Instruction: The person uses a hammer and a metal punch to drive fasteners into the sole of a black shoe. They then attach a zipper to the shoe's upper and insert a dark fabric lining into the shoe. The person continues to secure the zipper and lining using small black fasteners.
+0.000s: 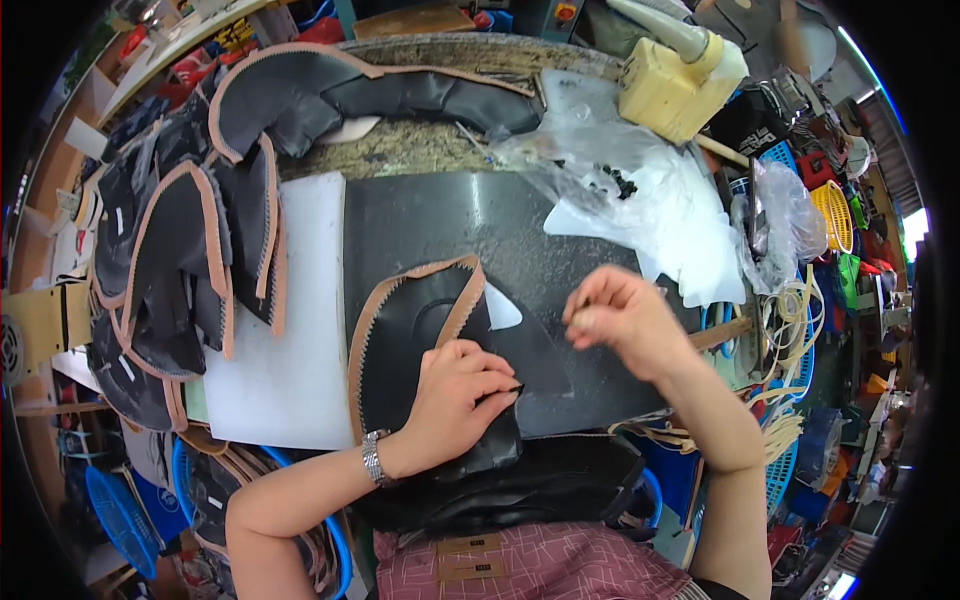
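In front of me a black leather-like piece [395, 345] with a tan zigzag-cut edging lies on a dark board [400, 215]. My left hand [455, 405], a metal watch on its wrist, rests on that piece. Its thumb and fingers are closed on the piece's right edge, where a small dark tip sticks out. To the right my right hand [625, 325] is raised over the board, fingers pinched together. Anything between its fingertips is too small to name. A white pointed scrap [503, 308] shows beside the piece, partly covered by it.
Similar edged black pieces [175, 255] are heaped at the left, beside a white board [290, 380]. Another long one [420, 100] lies at the back. White sheets [680, 240] and a clear bag with small black bits [620, 183] sit at the right, near a yellow container [665, 90].
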A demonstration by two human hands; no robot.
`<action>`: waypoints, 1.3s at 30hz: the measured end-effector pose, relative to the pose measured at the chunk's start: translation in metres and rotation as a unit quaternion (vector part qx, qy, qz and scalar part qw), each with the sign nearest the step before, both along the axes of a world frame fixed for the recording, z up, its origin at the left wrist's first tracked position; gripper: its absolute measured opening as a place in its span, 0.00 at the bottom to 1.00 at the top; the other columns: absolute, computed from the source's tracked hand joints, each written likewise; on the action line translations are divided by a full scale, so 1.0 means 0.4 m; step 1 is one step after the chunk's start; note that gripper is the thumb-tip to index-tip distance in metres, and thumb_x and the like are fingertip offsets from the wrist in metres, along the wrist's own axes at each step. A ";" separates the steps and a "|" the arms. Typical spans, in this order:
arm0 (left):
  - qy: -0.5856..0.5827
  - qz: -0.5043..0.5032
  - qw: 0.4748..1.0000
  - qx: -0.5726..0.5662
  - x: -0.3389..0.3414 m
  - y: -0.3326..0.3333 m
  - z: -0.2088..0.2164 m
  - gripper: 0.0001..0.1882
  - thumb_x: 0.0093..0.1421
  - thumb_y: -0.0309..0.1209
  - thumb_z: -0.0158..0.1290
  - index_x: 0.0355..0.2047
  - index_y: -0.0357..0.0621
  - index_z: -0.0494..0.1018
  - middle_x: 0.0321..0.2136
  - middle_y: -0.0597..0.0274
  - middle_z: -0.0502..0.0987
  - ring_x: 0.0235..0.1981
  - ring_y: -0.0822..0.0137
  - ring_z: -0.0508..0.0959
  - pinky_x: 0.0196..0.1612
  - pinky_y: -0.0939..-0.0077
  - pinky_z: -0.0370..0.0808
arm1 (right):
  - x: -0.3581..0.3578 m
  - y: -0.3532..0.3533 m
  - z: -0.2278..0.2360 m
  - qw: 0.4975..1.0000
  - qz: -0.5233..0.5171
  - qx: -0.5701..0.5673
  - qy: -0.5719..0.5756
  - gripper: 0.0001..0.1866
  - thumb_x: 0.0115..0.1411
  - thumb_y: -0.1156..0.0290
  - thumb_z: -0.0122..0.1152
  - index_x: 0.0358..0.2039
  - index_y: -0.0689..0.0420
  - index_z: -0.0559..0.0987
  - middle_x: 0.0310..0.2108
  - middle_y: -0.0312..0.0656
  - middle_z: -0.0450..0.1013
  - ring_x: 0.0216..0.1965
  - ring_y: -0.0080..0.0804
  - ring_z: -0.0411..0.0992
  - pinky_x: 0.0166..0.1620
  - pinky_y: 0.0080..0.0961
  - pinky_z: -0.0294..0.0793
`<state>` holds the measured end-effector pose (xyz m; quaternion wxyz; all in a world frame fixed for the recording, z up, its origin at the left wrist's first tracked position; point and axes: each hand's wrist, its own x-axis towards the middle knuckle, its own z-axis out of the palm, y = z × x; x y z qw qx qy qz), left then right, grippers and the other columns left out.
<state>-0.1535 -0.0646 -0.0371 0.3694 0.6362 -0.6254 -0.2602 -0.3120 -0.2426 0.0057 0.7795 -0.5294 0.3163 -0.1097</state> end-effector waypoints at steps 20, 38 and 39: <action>0.084 0.073 0.993 0.034 -0.005 -0.007 0.010 0.06 0.48 0.29 0.61 0.28 0.46 0.78 0.26 0.68 0.73 0.34 0.71 0.71 0.43 0.75 0.60 | -0.001 0.165 -0.099 0.992 -0.058 -0.108 0.038 0.10 0.56 0.73 0.61 0.38 0.61 0.78 0.29 0.36 0.75 0.31 0.19 0.72 0.35 0.16 0.71; 0.064 0.056 0.996 0.004 -0.008 -0.010 -0.008 0.04 0.54 0.32 0.55 0.28 0.46 0.75 0.26 0.66 0.74 0.37 0.65 0.71 0.45 0.70 0.60 | -0.016 0.226 -0.091 0.576 0.045 -0.809 -0.112 0.15 0.38 0.73 0.60 0.31 0.55 0.78 0.35 0.41 0.71 0.28 0.33 0.70 0.33 0.28 0.72; 0.050 0.037 0.998 -0.008 -0.011 -0.005 -0.008 0.06 0.53 0.34 0.55 0.30 0.47 0.76 0.26 0.67 0.74 0.38 0.67 0.70 0.47 0.69 0.58 | -0.031 0.240 -0.089 0.556 0.081 -0.813 -0.153 0.15 0.37 0.71 0.61 0.31 0.54 0.78 0.32 0.38 0.70 0.27 0.29 0.68 0.34 0.27 0.71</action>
